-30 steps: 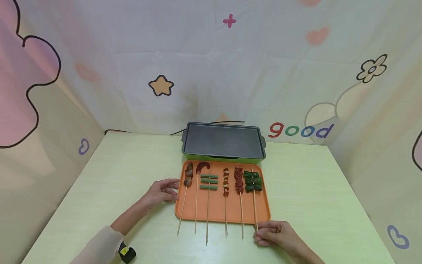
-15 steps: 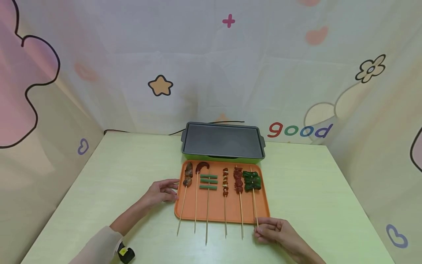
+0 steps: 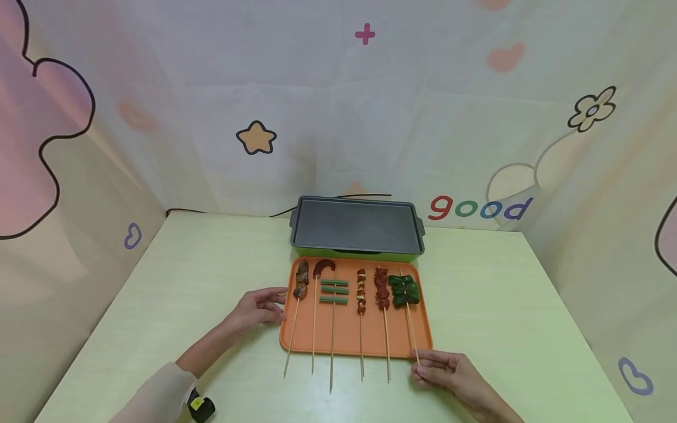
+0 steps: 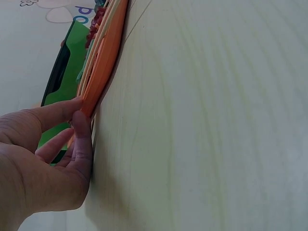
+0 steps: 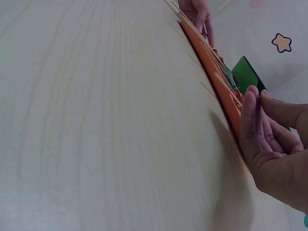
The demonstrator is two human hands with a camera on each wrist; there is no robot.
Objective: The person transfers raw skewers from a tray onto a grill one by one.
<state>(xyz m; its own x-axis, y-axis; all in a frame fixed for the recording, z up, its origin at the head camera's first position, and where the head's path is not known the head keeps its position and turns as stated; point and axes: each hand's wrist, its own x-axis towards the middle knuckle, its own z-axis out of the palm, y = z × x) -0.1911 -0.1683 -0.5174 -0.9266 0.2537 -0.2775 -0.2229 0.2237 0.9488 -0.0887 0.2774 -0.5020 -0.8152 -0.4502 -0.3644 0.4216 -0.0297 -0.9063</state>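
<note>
An orange tray [image 3: 346, 335] lies on the pale green table with several skewers side by side on it. My right hand [image 3: 420, 365] pinches the stick end of the green pepper skewer [image 3: 404, 291], the rightmost one, at the tray's near right corner. In the right wrist view my right hand [image 5: 255, 98] has thumb and fingers pressed together by the tray's rim [image 5: 211, 62]. My left hand [image 3: 279, 304] is at the tray's left edge. The left wrist view shows my left hand [image 4: 79, 118] with a finger above and the thumb below the rim [image 4: 108, 57].
A dark rectangular grill pan [image 3: 357, 226] with a green base stands just behind the tray, its black cable [image 3: 338, 197] trailing along the back wall. Printed cloth walls enclose the table on three sides. A small black and yellow object [image 3: 201, 406] sits by my left sleeve.
The near end of the green pepper skewer has swung slightly right with my right hand, and the stick is a little more slanted. My left hand has stayed at the tray's edge.
</note>
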